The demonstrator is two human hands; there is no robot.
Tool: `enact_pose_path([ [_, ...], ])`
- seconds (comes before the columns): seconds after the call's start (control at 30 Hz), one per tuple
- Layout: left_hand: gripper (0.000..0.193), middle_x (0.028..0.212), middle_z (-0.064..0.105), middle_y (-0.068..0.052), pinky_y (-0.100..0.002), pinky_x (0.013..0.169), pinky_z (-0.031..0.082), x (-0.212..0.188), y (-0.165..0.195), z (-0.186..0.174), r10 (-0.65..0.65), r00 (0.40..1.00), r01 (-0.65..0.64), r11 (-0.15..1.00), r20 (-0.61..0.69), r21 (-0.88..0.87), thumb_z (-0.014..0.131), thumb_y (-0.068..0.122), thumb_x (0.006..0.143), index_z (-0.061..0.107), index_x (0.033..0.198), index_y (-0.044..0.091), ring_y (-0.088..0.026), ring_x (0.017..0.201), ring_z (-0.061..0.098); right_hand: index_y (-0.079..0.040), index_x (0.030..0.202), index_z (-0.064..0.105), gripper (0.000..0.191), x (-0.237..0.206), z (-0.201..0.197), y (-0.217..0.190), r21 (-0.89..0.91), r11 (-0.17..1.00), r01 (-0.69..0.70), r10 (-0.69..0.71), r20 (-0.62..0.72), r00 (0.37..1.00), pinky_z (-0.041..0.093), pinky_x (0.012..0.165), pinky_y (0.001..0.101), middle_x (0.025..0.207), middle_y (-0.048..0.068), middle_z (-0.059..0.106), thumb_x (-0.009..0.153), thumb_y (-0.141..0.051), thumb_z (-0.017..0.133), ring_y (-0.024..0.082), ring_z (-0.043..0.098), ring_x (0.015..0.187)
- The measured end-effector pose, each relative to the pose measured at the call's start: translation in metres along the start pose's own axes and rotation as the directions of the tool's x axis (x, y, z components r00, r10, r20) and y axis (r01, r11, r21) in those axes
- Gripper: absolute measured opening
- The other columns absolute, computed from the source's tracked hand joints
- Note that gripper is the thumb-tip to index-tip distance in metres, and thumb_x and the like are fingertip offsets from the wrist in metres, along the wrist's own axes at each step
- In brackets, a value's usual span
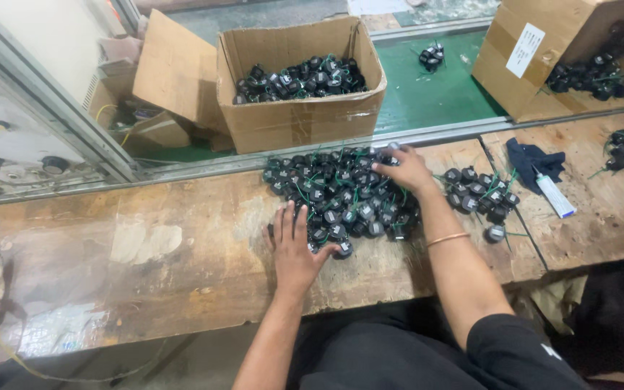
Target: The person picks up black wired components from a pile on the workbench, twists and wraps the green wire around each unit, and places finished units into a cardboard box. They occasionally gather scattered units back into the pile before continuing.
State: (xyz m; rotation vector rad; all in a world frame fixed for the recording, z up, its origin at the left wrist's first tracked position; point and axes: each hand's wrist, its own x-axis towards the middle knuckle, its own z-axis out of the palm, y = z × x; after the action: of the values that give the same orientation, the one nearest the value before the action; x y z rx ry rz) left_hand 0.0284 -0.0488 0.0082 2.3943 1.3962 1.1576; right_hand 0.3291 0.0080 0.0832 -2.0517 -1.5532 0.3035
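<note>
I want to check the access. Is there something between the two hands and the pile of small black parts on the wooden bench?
Nothing visible does. The left hand lies flat against the near edge of the pile of small black parts, and the right hand rests on its far side. Both touch it directly.

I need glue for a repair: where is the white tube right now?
The white tube lies on the wooden bench at the right of the head view, just below the dark blue cloth, right of the smaller cluster of black parts.

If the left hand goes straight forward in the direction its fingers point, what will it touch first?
Probably the pile of small black round parts: the left hand points up the bench and its fingertips already lie at the pile's near edge.
</note>
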Motion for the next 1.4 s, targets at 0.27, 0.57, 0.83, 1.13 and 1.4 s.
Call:
enact_pose_path([
  [0.27,0.074,0.159,0.046,-0.009,-0.058,0.125,0.012,-0.014,0.016,0.003,0.502,0.859,-0.494,0.865,0.099,-0.09,0.073,0.059,0.085,0.057,0.144,0.016,-0.028,0.153,0.034,-0.027,0.131,0.07,0.064,-0.024,0.03,-0.034,0.097,0.995,-0.024,0.023,0.013,1.0,0.035,0.115,0.0502,0.153,0.016,0.05,0.077,-0.062,0.075,0.036,0.044,0.142],
  [0.57,0.05,0.143,0.061,-0.004,-0.058,0.124,0.016,-0.01,0.013,-0.006,0.416,0.908,-0.406,0.902,0.046,-0.148,0.079,0.043,0.085,0.07,0.123,0.013,-0.026,0.144,0.047,-0.01,0.144,0.058,0.068,-0.076,-0.033,0.036,0.318,0.866,0.386,-0.4,-0.024,0.916,0.029,0.121,0.0467,0.158,0.02,0.046,0.085,-0.035,0.078,0.037,0.039,0.149],
  [0.83,0.04,0.135,0.065,-0.004,-0.056,0.125,0.021,-0.012,0.015,-0.003,0.4,0.915,-0.4,0.889,-0.051,-0.223,0.081,0.039,0.085,0.072,0.113,0.012,-0.026,0.138,0.053,-0.001,0.144,0.058,0.059,-0.111,-0.089,0.168,0.185,0.981,0.056,0.011,-0.341,0.94,0.039,0.115,0.0494,0.145,0.023,0.057,0.098,-0.035,0.074,0.04,0.054,0.136],
  [1.13,0.04,0.137,0.064,-0.005,-0.052,0.124,0.028,-0.007,0.016,-0.011,0.394,0.918,-0.389,0.885,-0.034,-0.255,0.081,0.034,0.086,0.071,0.117,0.011,-0.029,0.14,0.051,-0.003,0.141,0.063,0.052,-0.116,-0.024,0.116,0.088,0.982,0.166,-0.107,-0.464,0.879,0.033,0.118,0.0499,0.142,0.021,0.062,0.1,-0.035,0.07,0.038,0.05,0.135],
  [1.4,0.047,0.144,0.061,-0.005,-0.056,0.122,0.024,-0.012,0.026,-0.01,0.608,0.776,-0.573,0.79,0.167,-0.218,0.078,0.041,0.085,0.071,0.122,0.013,-0.026,0.141,0.049,-0.003,0.143,0.059,0.059,-0.112,0.029,0.039,0.173,0.967,0.189,-0.09,-0.46,0.883,0.031,0.119,0.05,0.138,0.017,0.067,0.095,-0.035,0.072,0.041,0.045,0.138],
])
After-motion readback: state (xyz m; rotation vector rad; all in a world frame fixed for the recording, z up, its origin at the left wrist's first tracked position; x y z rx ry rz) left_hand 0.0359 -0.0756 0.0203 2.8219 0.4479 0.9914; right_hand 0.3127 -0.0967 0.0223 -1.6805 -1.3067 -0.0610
